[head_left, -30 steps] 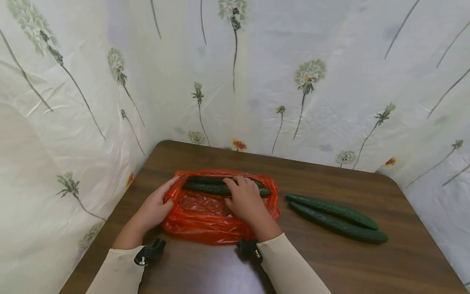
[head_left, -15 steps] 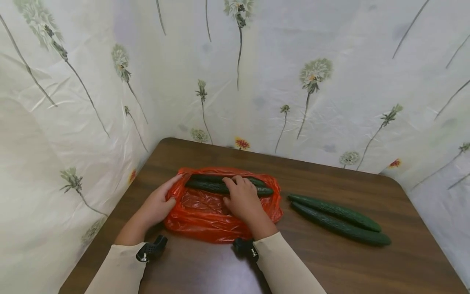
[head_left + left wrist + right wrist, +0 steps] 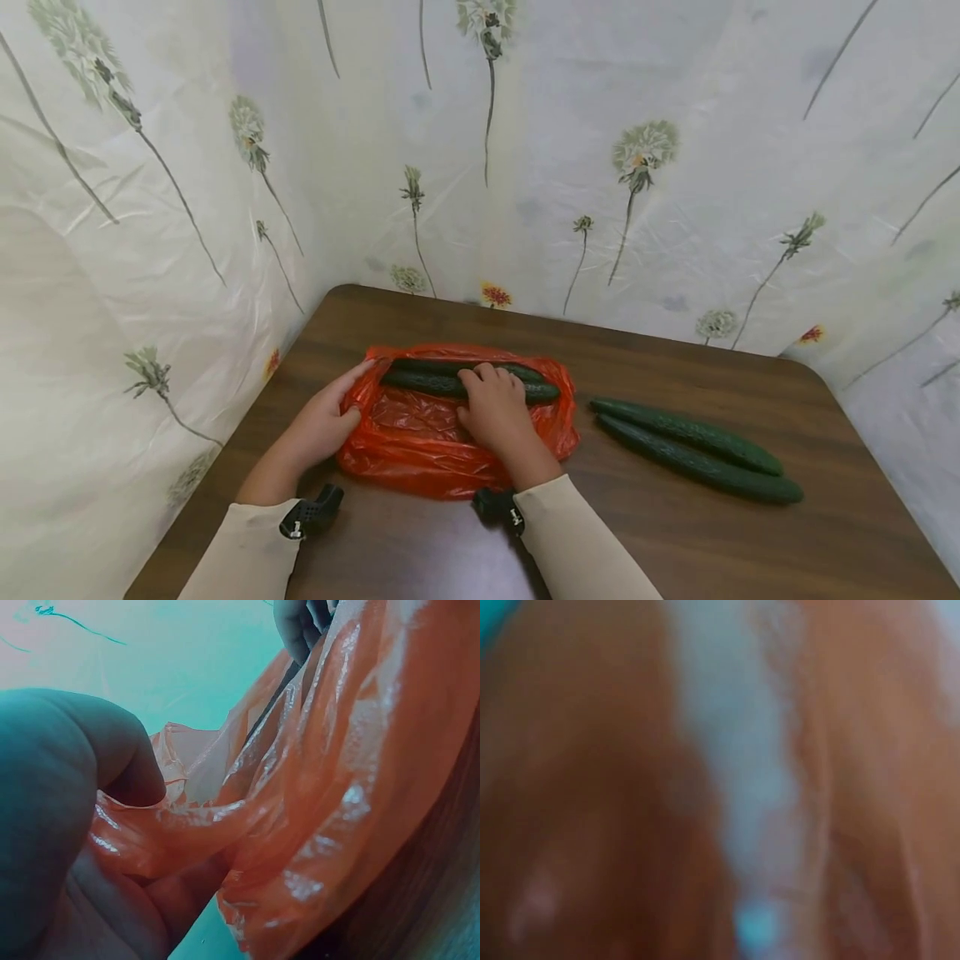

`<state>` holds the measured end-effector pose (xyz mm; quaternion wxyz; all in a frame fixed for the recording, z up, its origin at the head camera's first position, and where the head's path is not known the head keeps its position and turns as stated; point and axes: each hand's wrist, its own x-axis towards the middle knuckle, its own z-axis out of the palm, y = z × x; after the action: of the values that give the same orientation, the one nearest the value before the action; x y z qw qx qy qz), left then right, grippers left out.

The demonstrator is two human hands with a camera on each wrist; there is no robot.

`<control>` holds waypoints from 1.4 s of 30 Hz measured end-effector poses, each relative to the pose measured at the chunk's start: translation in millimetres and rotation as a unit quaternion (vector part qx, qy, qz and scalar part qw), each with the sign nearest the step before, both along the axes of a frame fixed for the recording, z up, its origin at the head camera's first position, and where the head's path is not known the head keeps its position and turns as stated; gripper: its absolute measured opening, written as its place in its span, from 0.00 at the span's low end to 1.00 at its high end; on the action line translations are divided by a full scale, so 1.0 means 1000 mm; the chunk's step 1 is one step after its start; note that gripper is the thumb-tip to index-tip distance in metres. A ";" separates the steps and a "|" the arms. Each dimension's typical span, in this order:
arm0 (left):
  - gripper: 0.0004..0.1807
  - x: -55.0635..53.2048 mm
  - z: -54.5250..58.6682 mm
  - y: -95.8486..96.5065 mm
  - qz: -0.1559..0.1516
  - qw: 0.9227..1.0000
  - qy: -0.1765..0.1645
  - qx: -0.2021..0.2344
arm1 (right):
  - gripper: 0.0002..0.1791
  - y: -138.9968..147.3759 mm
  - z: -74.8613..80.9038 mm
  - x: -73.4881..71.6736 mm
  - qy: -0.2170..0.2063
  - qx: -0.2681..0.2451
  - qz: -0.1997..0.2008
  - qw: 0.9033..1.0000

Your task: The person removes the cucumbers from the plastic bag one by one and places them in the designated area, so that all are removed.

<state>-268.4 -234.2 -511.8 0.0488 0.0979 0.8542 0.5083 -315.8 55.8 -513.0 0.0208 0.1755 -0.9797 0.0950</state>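
Note:
A red plastic bag (image 3: 427, 471) lies with its mouth spread on the table, and two dark green cucumbers rest side by side along its far side. My left hand (image 3: 324, 427) pinches the bag's left rim; in the left wrist view the thumb (image 3: 124, 750) bends over the thin film with fingers behind it. Inside the mouth, my right hand (image 3: 497, 410) curls its fingers over the nearer cucumber (image 3: 420, 382), hiding its middle. The farther cucumber (image 3: 431, 366) lies just behind. Blurred orange film (image 3: 870, 750) fills the right wrist view, so little can be told there.
Two more cucumbers, a farther one (image 3: 690, 429) and a nearer one (image 3: 701, 468), lie together on the brown wooden table (image 3: 420, 550) right of the bag. A flower-printed curtain (image 3: 540, 150) hangs behind the table and along its left side.
Both hands keep their places on the bag and the cucumber. The whole scene shifted slightly right in the head view, and nothing else has visibly moved.

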 end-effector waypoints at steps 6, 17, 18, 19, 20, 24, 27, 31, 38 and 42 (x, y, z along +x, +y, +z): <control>0.43 0.000 -0.001 0.001 -0.002 1.000 0.003 0.004 | 0.30 0.000 -0.001 0.000 0.015 -0.005 -0.005 1.000; 0.42 0.003 -0.002 0.000 0.006 1.000 -0.016 -0.003 | 0.27 0.001 -0.004 0.003 0.016 -0.023 -0.009 1.000; 0.42 0.003 -0.002 0.000 0.007 1.000 -0.015 -0.002 | 0.27 0.001 -0.004 0.003 0.017 -0.024 -0.009 1.000; 0.42 0.003 -0.002 0.000 0.007 1.000 -0.015 -0.001 | 0.28 0.001 -0.005 0.003 0.019 -0.024 -0.008 0.999; 0.42 0.003 -0.001 0.001 0.007 1.000 -0.016 -0.001 | 0.28 0.001 -0.005 0.003 0.021 -0.024 -0.008 0.999; 0.42 0.003 -0.001 0.001 0.008 1.000 -0.016 0.002 | 0.31 0.002 -0.006 0.002 0.029 -0.024 -0.009 0.999; 0.42 0.002 -0.001 0.001 0.004 1.000 -0.015 0.005 | 0.31 0.002 -0.007 0.002 0.031 -0.024 -0.012 0.999; 0.43 0.001 -0.001 0.001 0.000 1.000 -0.012 0.011 | 0.31 0.002 -0.007 0.002 0.035 -0.020 -0.015 0.999; 0.42 0.001 -0.003 0.001 0.002 1.000 -0.017 0.020 | 0.30 0.001 -0.006 0.004 0.036 -0.015 -0.016 0.999; 0.42 0.001 -0.003 0.001 0.003 1.000 -0.020 0.020 | 0.29 0.001 -0.004 0.006 0.035 -0.015 -0.014 0.999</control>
<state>-267.2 -232.8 -514.4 0.0624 0.0859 0.8431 0.5271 -309.9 56.3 -517.1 0.0586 0.1646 -0.9792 0.1036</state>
